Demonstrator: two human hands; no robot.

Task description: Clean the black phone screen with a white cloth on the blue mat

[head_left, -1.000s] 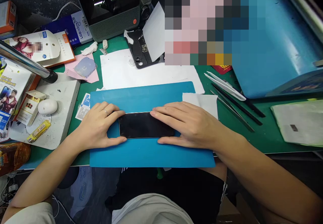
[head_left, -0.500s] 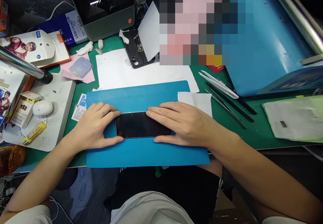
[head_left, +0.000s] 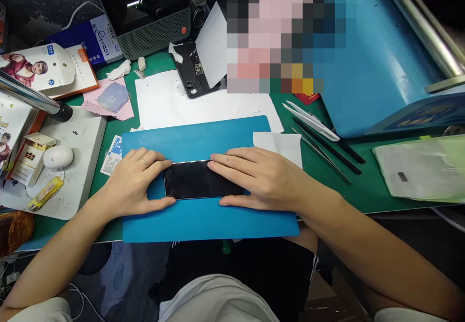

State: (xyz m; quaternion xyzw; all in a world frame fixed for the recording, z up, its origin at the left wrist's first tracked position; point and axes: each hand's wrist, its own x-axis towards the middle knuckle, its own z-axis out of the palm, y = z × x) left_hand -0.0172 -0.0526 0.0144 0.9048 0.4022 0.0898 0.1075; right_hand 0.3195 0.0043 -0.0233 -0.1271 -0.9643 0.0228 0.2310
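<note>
A smartphone (head_left: 192,181) with a black screen lies flat and lengthwise on a blue mat (head_left: 210,222). Its left end is gripped by my left hand (head_left: 134,184), fingers at the far edge and thumb at the near edge; a ring shows on one finger. Over the right end, my right hand (head_left: 259,179) has its fingers on the far edge and screen, with the thumb along the near edge. That hand covers the phone's right end. A white cloth (head_left: 281,143) lies on the mat just behind my right hand.
Tweezers (head_left: 327,160) and a white-handled tool (head_left: 312,121) lie to the right, near a blue machine (head_left: 366,70). White paper (head_left: 160,99) and a black phone case (head_left: 187,72) are behind the mat. At left sit a white earbud case (head_left: 58,156), cigarette box (head_left: 31,162) and yellow lighter (head_left: 45,193).
The whole view has shifted slightly, so everything appears a little further left. Both hands keep the same hold on the smartphone.
</note>
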